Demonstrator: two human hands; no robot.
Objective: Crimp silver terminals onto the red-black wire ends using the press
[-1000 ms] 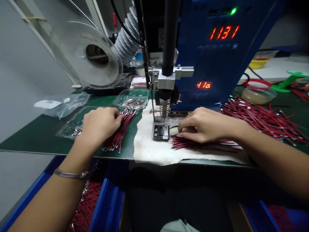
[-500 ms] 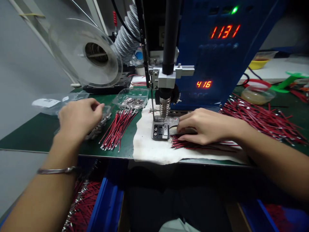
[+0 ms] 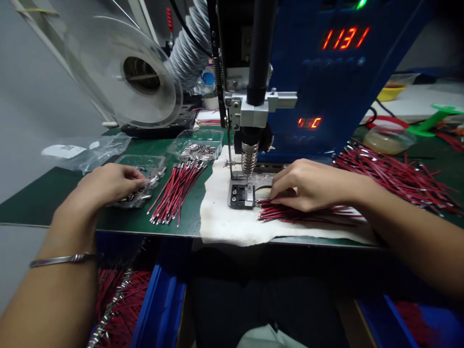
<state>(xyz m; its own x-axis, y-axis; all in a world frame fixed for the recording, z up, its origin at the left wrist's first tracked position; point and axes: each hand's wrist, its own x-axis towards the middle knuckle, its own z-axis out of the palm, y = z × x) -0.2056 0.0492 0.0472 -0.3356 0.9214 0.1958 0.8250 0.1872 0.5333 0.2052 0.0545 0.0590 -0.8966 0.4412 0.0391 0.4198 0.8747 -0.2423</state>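
Your left hand (image 3: 112, 183): fingers curled in tray (image 3: 162, 163) of parts (image 3: 154, 179); hold, cannot tell. Your right hand (image 3: 304, 186): fingertips pinched on wires (image 3: 266, 212); jig (image 3: 242, 196) just left, presumably for short reach. Between hands: bundle (image 3: 177, 191), ends together, seemingly for easy pickup.

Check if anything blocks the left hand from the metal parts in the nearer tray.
Nothing visible does: the left hand is over the nearer tray, where the metal parts lie uncovered. The wire bundle lies to its right.
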